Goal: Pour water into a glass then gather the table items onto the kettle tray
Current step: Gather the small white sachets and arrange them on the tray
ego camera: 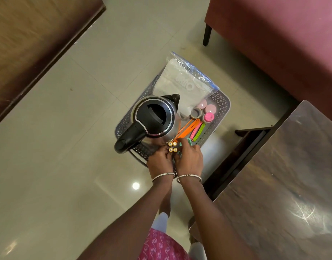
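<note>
At the six o'clock rim of the tray [222,104], the left hand [159,160] and right hand [189,156] together pinch four batteries [172,146], at the kettle's [154,117] five o'clock. Released loosely, the round cells could roll off the crowded edge onto the floor [67,128].

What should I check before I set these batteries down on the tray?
1. Grip: four batteries bundled between the fingers of the left hand and right hand. Ok.
2. Position: batteries are over the near edge of the tray. Ok.
3. Free spot under them: hidden by both hands. Cannot tell.
4. Kettle upright on the tray, beside the batteries. Ok.
5. Zip bag fully on the tray: it overhangs the far rim. Not ok.
6. Nothing left on the table: only part of it is in view. Cannot tell.
</note>
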A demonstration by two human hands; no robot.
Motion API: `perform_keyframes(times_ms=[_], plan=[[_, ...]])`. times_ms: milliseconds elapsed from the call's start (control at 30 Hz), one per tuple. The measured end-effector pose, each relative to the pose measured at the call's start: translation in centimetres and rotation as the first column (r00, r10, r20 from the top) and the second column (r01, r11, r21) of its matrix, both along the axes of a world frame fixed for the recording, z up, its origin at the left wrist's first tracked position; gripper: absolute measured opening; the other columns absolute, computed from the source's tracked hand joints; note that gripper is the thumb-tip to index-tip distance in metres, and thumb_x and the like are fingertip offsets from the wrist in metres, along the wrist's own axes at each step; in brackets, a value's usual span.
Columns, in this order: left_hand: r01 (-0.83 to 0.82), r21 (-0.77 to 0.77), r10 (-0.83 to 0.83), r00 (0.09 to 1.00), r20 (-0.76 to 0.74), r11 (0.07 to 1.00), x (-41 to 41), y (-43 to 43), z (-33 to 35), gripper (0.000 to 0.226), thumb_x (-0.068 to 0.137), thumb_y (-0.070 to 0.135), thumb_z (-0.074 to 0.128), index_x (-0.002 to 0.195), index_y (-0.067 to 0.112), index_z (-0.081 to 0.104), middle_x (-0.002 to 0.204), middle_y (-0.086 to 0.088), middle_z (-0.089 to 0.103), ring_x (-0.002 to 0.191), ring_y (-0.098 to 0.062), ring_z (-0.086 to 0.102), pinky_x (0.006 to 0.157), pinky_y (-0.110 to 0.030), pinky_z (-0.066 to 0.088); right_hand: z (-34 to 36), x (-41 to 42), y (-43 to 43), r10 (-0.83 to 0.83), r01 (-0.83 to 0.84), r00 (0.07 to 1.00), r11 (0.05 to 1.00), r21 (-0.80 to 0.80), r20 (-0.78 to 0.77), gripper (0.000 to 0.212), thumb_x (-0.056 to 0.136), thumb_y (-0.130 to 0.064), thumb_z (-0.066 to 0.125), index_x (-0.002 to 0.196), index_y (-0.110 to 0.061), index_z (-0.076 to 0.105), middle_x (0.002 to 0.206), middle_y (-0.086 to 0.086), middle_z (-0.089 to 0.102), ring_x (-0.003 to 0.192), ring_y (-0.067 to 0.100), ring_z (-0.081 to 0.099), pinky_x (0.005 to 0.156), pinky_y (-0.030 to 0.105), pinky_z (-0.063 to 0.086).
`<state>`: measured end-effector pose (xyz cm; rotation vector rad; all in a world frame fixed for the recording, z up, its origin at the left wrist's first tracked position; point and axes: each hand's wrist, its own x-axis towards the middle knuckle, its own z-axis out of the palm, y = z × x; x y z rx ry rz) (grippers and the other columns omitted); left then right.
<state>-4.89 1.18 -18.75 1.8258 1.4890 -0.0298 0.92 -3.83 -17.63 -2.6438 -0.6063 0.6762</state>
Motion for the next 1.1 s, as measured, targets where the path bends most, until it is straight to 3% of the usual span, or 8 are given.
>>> perform_keyframes(times_ms=[233,500,933,1100], plan=[[-0.026,-0.021,0.027,0.999,0.022,0.999,0.07,0.00,-0.13,0.029,0.084,0.010,0.068,0.112,0.016,0.071,0.100,-0.006,0.075,0.095,-0.023,0.071,0.084,-0.036,0.055,-0.61,0.38,-0.12,0.110,-0.110,0.994,0.991,-0.077,-0.006,0.034,0.088,-0.017,0.059,0.120,-0.028,0.060,0.107,0.004,0.072,0.105,0.030,0.054,0.082,0.039,0.047],[-0.034,-0.020,0.034,0.999,0.033,0.999,-0.13,-0.01,-0.28,0.031,0.083,0.009,0.069,0.112,0.018,0.071,0.100,-0.005,0.075,0.095,-0.023,0.071,0.085,-0.040,0.055,-0.78,0.52,-0.01,0.126,-0.128,0.992,0.986,-0.110,-0.027,0.027,0.089,-0.018,0.060,0.115,-0.025,0.060,0.109,0.004,0.071,0.106,0.029,0.054,0.083,0.039,0.047],[-0.098,-0.041,0.100,0.994,0.048,0.994,-0.38,-0.10,0.01,0.033,0.081,0.004,0.069,0.110,0.019,0.071,0.099,-0.004,0.075,0.096,-0.023,0.070,0.085,-0.038,0.054,-0.25,0.92,-0.20,0.138,-0.147,0.986,0.985,-0.096,-0.092,0.039,0.089,-0.021,0.061,0.127,-0.029,0.057,0.119,0.003,0.060,0.116,0.027,0.049,0.091,0.039,0.045],[-0.145,-0.122,0.162,0.977,0.138,0.982,-0.34,-0.21,-0.11,0.039,0.080,-0.007,0.065,0.112,0.013,0.071,0.103,-0.008,0.074,0.099,-0.024,0.070,0.089,-0.043,0.054,-0.14,0.95,-0.27,0.152,-0.158,0.984,0.985,-0.068,-0.088,0.040,0.089,-0.021,0.062,0.127,-0.032,0.057,0.115,0.002,0.057,0.114,0.026,0.049,0.089,0.038,0.044]])
